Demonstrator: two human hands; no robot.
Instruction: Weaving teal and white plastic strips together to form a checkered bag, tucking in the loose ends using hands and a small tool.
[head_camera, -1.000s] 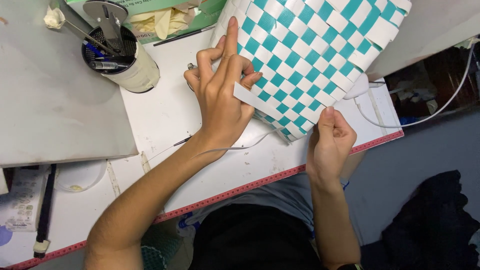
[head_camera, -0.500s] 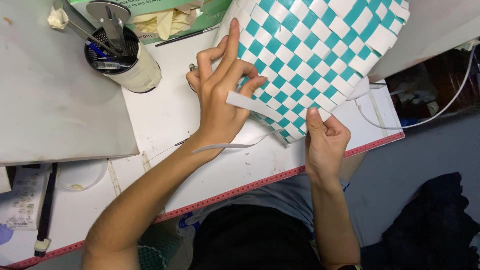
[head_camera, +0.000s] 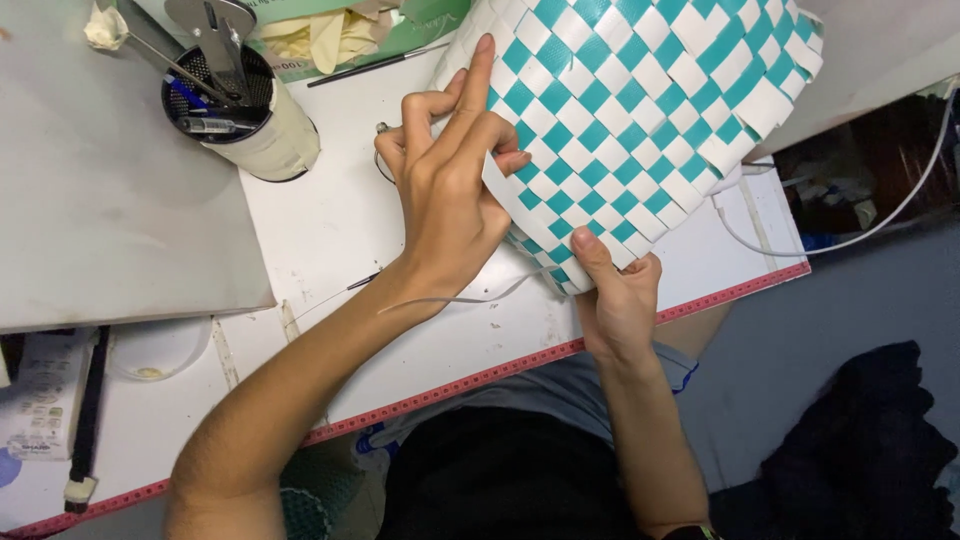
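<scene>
A woven basket (head_camera: 640, 110) of teal and white plastic strips lies on its side on the white table (head_camera: 330, 220). My left hand (head_camera: 450, 190) presses on its left side, index finger stretched up along the weave, thumb and fingers pinching a loose white strip (head_camera: 510, 205). That strip's thin tail (head_camera: 450, 298) trails down across the table. My right hand (head_camera: 618, 295) grips the basket's lower corner from below, thumb up on the weave.
A round pencil cup (head_camera: 240, 110) with pens and a metal tool stands at the upper left. Behind it is a green box (head_camera: 340, 30) with pale gloves. A white cable (head_camera: 850, 235) curves at the right. A red ruler edge (head_camera: 480, 385) lines the table's front.
The basket has shifted slightly left and down. My left hand has pulled the white strip further through the weave, and my right thumb has moved up onto the basket's corner.
</scene>
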